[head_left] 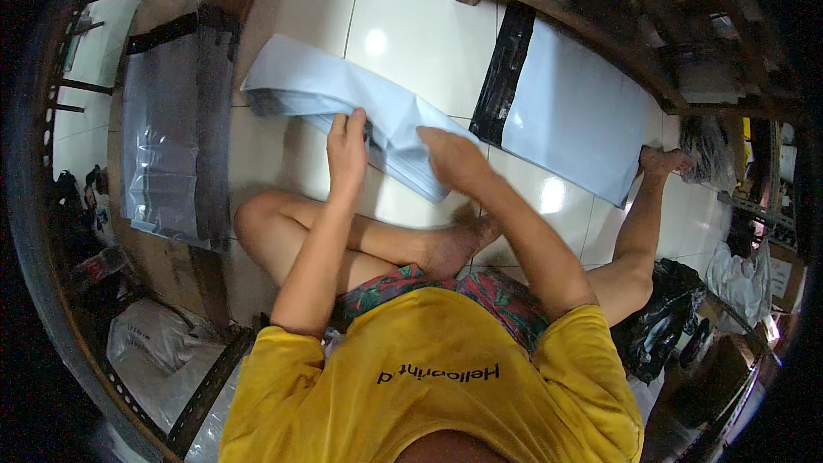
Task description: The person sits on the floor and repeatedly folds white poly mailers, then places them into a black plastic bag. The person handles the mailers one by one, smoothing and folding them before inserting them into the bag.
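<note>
I sit on a white tiled floor [411, 34] with my legs folded. A folded stack of pale blue plastic mailer bags [317, 86] lies on the tiles in front of me. My left hand [347, 150] pinches the near edge of that stack at its middle. My right hand [454, 159] presses on the stack's right end with its fingers curled over it. Both hands are on the same stack, a short gap apart.
A second pale blue mailer bag with a black adhesive strip [574, 111] lies flat to the right. Clear plastic bags [167, 137] rest on a wooden board at left. A wooden shelf [600, 26] stands at the back right, a black bag [664, 317] by my right knee.
</note>
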`<action>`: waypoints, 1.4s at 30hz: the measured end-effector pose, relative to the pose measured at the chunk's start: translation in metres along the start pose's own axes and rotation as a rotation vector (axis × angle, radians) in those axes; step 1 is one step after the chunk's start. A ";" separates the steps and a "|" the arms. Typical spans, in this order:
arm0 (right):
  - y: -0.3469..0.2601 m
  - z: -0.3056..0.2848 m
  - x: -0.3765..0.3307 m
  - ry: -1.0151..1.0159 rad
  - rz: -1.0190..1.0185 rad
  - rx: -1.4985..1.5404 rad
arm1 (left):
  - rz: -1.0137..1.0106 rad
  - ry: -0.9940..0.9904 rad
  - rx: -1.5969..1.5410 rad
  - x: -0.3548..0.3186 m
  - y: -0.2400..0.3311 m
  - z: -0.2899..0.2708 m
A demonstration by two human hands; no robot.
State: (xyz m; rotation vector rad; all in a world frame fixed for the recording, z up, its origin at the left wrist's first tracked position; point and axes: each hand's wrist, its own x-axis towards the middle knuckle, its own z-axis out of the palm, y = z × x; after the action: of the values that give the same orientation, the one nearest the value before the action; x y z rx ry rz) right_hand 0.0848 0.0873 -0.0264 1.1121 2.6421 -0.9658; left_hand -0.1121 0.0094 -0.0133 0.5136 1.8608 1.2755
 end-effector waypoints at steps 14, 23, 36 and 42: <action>0.130 -0.095 0.111 -0.085 0.196 0.031 | 0.813 -1.137 1.622 0.067 0.040 0.008; 0.136 -0.102 0.124 -0.031 0.073 0.005 | 0.949 -1.036 1.403 0.033 -0.009 -0.046; 0.147 -0.106 0.197 -0.049 0.166 -0.161 | 0.302 0.280 0.768 0.018 -0.033 -0.072; 0.121 -0.109 0.198 0.088 0.135 -0.315 | -0.274 0.360 0.094 0.035 -0.068 -0.061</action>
State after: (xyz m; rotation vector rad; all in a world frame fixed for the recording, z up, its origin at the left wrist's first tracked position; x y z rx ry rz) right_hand 0.0374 0.3357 -0.0687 1.2561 2.6230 -0.4647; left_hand -0.1738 -0.0290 -0.0787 0.0699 2.2078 1.1538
